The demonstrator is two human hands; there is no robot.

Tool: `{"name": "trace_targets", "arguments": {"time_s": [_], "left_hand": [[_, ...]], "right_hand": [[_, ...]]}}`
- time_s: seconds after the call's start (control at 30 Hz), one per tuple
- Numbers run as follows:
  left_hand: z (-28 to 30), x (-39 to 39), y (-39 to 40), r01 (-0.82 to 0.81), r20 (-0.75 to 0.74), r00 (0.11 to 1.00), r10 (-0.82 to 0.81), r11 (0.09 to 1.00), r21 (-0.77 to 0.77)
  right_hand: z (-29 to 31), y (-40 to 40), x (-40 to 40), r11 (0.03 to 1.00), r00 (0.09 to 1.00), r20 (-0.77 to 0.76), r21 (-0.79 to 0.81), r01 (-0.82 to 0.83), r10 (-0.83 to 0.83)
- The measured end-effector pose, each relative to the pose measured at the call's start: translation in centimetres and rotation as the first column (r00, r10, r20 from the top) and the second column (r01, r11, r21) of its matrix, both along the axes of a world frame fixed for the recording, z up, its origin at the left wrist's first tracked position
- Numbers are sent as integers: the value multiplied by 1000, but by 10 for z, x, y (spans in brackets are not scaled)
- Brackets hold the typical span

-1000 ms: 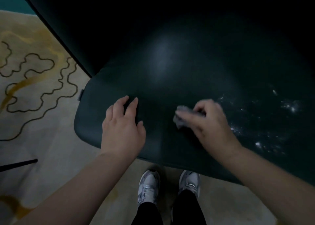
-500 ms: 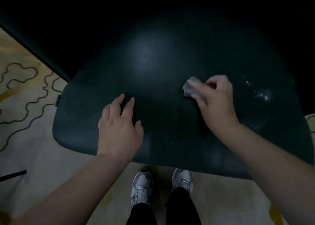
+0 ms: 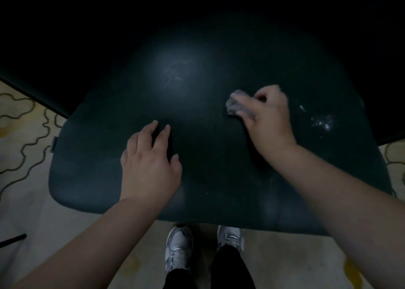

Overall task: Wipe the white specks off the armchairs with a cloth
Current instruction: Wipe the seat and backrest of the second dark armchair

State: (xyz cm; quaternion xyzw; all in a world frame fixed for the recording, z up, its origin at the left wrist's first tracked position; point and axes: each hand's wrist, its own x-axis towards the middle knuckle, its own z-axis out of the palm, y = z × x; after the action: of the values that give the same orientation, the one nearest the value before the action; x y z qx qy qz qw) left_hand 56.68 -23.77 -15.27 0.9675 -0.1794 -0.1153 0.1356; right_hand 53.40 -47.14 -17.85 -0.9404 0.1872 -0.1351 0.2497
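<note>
A dark green armchair seat cushion [image 3: 197,190] fills the middle of the view. My right hand [image 3: 268,118] grips a small crumpled grey cloth [image 3: 235,105] and holds it down on the cushion right of centre. A patch of white specks [image 3: 323,121] lies on the cushion just right of that hand, near the right edge. My left hand [image 3: 151,161] rests flat on the cushion left of centre, fingers spread. A pale smudge [image 3: 175,76] shows further back on the seat.
The armchair's back and sides [image 3: 197,15] are almost black behind the cushion. A beige carpet [image 3: 26,135] with dark wavy lines lies to the left and right. My two grey shoes [image 3: 203,245] stand at the cushion's front edge. A dark bar [image 3: 12,239] lies on the floor at left.
My right hand with the cloth has moved from the front of the cushion towards the back right, closer to the specks. Fewer specks show near the front right. My left hand has stayed in place.
</note>
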Motion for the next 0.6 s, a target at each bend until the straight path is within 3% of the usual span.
{"name": "trace_targets", "arguments": {"time_s": [0.1,0.27,0.37,0.5,0.6], "left_hand": [[1,2,-6,7,-8,1000,-7,1000,2],[5,5,-21,49,-24,998,-50,998,-43],[5,8,-30,57,-27,998,-58,998,-30],[7,14,-43,67,-39,997,-68,998,-19],[9,15,-58,90,-48,995,-91,996,-21]], "right_hand": [[-2,0,-30,997,997,-22,-16,73,-73],[5,28,-20,983,982,-24,-16,-185,185],[1,-8,9,1000,1000,-16,14,2,-2],[1,-25,-35,986,986,-50,-57,154,-157],[2,-1,-55,998,998,-33,-5,62,-62]]}}
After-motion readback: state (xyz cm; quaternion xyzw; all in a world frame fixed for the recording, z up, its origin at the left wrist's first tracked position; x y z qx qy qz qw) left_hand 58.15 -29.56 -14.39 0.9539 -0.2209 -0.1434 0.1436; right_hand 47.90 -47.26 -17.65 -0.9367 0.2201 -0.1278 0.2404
